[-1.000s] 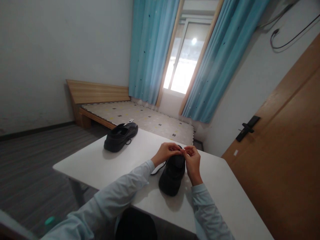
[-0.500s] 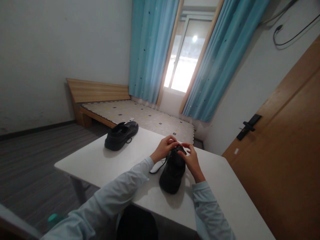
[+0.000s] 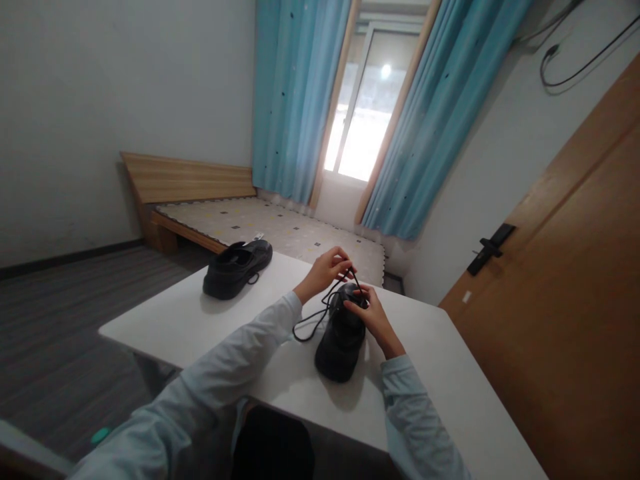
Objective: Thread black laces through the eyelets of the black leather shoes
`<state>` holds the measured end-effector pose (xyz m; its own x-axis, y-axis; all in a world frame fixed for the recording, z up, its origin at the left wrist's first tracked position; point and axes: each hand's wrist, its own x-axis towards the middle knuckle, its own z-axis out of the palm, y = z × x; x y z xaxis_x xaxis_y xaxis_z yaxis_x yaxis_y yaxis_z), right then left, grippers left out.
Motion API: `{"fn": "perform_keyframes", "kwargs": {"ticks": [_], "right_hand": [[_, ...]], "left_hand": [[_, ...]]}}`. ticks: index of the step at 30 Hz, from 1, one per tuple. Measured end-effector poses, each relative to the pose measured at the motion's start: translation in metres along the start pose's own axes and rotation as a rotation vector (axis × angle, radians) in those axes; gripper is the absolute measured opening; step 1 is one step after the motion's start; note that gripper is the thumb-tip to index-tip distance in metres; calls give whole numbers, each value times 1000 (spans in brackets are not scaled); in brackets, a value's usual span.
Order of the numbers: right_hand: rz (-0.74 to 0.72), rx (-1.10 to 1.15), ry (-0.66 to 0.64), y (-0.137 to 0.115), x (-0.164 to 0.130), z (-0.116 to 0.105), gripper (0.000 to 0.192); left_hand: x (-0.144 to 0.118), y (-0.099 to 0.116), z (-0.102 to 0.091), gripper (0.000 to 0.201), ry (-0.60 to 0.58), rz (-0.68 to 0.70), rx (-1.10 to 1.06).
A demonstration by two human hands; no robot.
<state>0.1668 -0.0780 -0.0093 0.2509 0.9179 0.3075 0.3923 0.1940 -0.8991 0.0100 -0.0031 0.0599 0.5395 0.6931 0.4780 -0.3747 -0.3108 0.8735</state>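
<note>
second shoe (image 3: 237,268), bed (image 3: 260,227), curtains (image 3: 295,100), door (image 3: 565,280)

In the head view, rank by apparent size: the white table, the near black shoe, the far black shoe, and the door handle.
1. white table
2. near black shoe and far black shoe: they look about alike, and the near one sits closer to the camera, so no ranking between them
3. door handle

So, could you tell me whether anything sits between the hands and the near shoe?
Nothing visible does. The left hand pinches the lace, raised above the near shoe, and the right hand rests on it.
</note>
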Motion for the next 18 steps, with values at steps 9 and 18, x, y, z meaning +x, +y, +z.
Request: {"fn": "perform_keyframes", "kwargs": {"ticks": [9, 18], "right_hand": [[18, -43, -4, 4, 1, -2, 63], [35, -23, -4, 1, -1, -2, 65]], "left_hand": [[45, 61, -13, 20, -193, -16, 189], [72, 116, -11, 13, -210, 57, 347]]}}
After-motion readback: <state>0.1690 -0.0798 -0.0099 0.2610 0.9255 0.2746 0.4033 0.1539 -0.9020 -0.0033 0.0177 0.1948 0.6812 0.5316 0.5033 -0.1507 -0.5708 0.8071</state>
